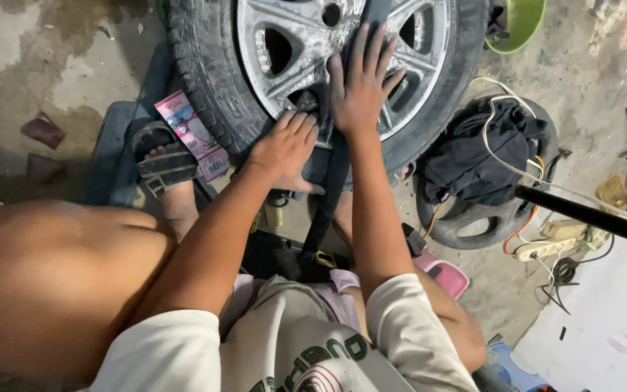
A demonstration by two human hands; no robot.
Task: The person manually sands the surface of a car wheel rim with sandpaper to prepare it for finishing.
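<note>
Neither hand closes a grip: the right hand [361, 87] lies flat with fingers spread on the rim [292, 43] of the wheel, palm pressing the metal spokes, while the left hand [284, 149] rests with fingers together and slightly curled over the lower edge of the rim, where it meets the tyre [208, 80]. A dark bar [332, 189] runs from under both hands toward the person's body; the right palm seems to bear on its upper end, though whether any finger wraps it cannot be told. The flat press looks meant to steady the wheel and hold the bar against the rim, as a judgement only.

The wheel stands just beyond the hands, leaning on the floor [74, 65]. Both forearms reach forward, nearly straight, the right one more upright, the left angled in from the left knee [52, 276]. Left of the left hand a sandalled foot [161, 163] is planted against the tyre, with a pink packet [194, 134] just beside it. Right of the right hand lies a smaller tyre [473, 218] with a dark cloth [480, 156] and white cable piled on it, and a power strip [553, 247] beyond. A green bowl [520, 22] sits past the wheel.
</note>
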